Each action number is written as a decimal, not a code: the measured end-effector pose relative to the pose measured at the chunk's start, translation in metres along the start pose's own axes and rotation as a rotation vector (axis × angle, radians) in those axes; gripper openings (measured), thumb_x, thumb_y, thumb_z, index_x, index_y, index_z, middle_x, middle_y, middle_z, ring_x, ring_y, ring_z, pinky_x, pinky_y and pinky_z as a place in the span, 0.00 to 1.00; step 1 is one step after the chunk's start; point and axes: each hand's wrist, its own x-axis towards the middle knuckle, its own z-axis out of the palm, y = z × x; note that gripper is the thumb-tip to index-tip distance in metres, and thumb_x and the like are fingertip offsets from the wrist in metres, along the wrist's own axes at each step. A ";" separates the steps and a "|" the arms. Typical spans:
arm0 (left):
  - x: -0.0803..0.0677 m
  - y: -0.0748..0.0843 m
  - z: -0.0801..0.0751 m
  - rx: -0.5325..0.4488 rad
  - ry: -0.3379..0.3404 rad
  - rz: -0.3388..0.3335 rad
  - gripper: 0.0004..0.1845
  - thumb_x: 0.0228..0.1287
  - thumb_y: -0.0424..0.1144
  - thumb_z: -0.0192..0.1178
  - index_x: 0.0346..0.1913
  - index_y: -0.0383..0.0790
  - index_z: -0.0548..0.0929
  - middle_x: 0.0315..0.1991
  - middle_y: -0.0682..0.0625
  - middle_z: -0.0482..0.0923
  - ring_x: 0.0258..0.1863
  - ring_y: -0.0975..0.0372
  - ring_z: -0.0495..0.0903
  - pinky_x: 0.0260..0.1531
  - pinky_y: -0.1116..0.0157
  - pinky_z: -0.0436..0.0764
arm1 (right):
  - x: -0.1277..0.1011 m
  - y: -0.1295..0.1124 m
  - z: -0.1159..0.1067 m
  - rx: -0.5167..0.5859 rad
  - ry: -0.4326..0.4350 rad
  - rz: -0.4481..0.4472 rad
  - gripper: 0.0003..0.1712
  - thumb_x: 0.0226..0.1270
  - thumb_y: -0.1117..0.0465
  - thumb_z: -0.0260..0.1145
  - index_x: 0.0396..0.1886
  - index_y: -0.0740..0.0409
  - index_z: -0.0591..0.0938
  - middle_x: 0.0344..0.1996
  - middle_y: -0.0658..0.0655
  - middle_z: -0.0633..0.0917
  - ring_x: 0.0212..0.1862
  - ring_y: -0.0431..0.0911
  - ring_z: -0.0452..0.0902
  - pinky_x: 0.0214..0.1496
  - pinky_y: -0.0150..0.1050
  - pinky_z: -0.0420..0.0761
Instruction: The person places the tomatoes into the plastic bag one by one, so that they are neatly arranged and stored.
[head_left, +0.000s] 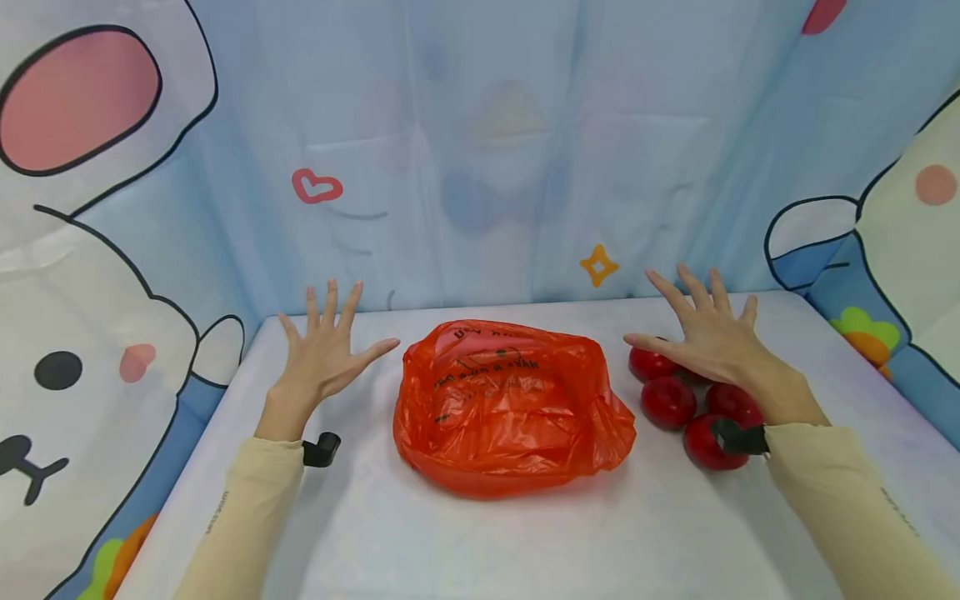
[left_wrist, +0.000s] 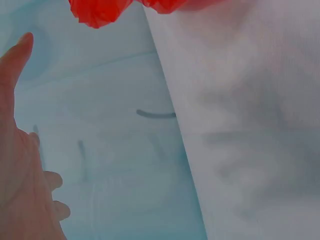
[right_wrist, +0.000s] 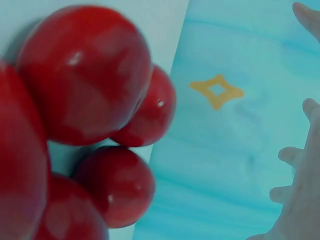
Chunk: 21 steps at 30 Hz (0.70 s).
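Tomatoes (head_left: pixel 669 402), a tight little cluster of shiny red ones, sitting on the white tabletop (head_left: pixel 480 542) toward the right side, just right of a crumpled orange plastic bag (head_left: pixel 506 408) that lies in the middle. Right hand (head_left: pixel 705 337) hovering flat over the far end of that bunch, fingers spread wide and straight, holding nothing, thumb pointing toward the bag; can't quite tell if the palm actually touches the fruit under it. Left hand (head_left: pixel 324 354) same deal on the other side of the bag, splayed wide, gripping nothing, apart from the plastic. Beige sleeves (head_left: pixel 240 517) on both arms with small black clips at the wrists. Up close in the right wrist view, at least four round glossy tomatoes (right_wrist: pixel 82 75) bunched up and touching each other, with fingertips (right_wrist: pixel 305 15) peeking in at the right edge. Left wrist view mostly blurry cloth, a bit of the orange bag (left_wrist: pixel 100 11) along the top and the open hand (left_wrist: pixel 20 165) at the left. Cartoon-print curtain (head_left: pixel 480 150) with a heart and a yellow star all around the back
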 end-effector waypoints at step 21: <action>-0.022 0.091 0.015 -0.082 -0.053 0.579 0.44 0.73 0.51 0.67 0.81 0.34 0.59 0.77 0.39 0.64 0.76 0.47 0.65 0.74 0.49 0.68 | -0.017 -0.108 0.004 0.240 -0.339 -0.500 0.32 0.66 0.49 0.77 0.68 0.53 0.81 0.65 0.55 0.81 0.67 0.59 0.74 0.62 0.62 0.81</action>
